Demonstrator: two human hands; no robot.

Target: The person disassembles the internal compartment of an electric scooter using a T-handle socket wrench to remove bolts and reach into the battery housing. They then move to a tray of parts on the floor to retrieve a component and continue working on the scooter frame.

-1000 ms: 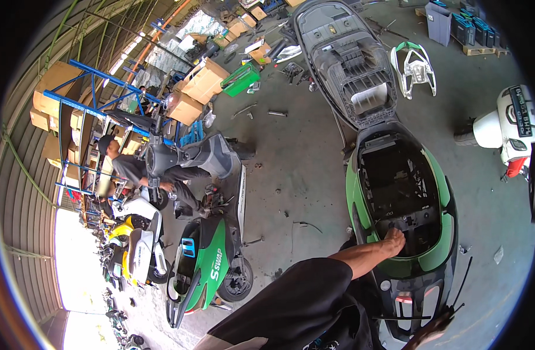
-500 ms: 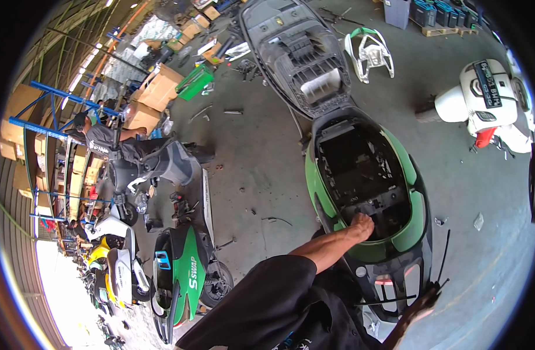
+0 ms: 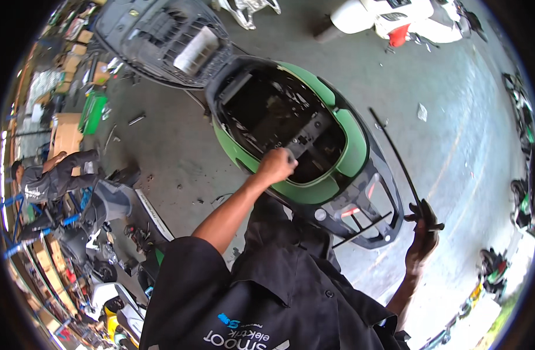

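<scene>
My left hand (image 3: 276, 167) is closed over the near rim of the scooter's open seat compartment (image 3: 341, 189). Its fingers are pinched together, and whatever they hold is too small to make out. Off to the right, beyond the scooter's tail, my right hand (image 3: 421, 236) grips the lower end of a long thin black rod (image 3: 396, 153). The rod slants up and away to the left; the fingers around it look dark. The scooter body is green and black, with its seat (image 3: 162, 44) tipped up at the far left. A second dark rod (image 3: 361, 231) crosses the tail rack (image 3: 386, 236).
A white scooter (image 3: 390, 17) stands at the far right. On the left, a person (image 3: 51, 178) is beside a grey scooter, near shelving and boxes. A green crate (image 3: 93, 112) sits on the floor at the far left. More scooters line the right edge.
The view has swung, so the scooter shows farther left and higher. My left hand stays over the compartment's near rim; my right hand still holds the rod beside the tail.
</scene>
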